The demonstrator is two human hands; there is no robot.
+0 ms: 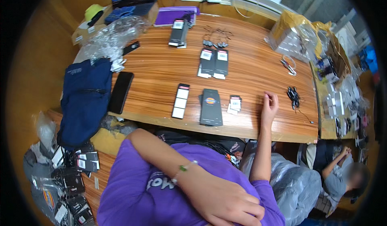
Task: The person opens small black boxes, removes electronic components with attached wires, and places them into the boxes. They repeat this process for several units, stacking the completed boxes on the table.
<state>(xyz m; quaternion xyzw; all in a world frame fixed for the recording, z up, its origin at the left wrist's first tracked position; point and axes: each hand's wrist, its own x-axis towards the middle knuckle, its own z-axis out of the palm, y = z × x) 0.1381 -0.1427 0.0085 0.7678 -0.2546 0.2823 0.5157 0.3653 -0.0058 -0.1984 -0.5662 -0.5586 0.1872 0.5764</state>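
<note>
My left hand (227, 199), with a beaded bracelet at the wrist, lies across the front of my purple shirt (149, 189). Its fingers are bent and slightly apart, their tips partly hidden, and no object shows in it. My right hand (271, 104) rests on the table, fingers loosely curled and holding nothing visible. Small white labelled tags (235, 104) lie nearest to it on the left. Beside those are dark grey hang tags (211, 109) with an oval emblem and a dark strip with white stickers (181, 101). A bundle of black strings (293, 97) lies to its right.
Farther back are stacks of labelled tags (207, 62), another stack (177, 32) and loose cords (217, 34). Small snips (288, 66) lie at right, near a plastic-wrapped box (292, 38). A phone (121, 93) and navy garment (86, 101) lie left. Another person (340, 177) sits at right.
</note>
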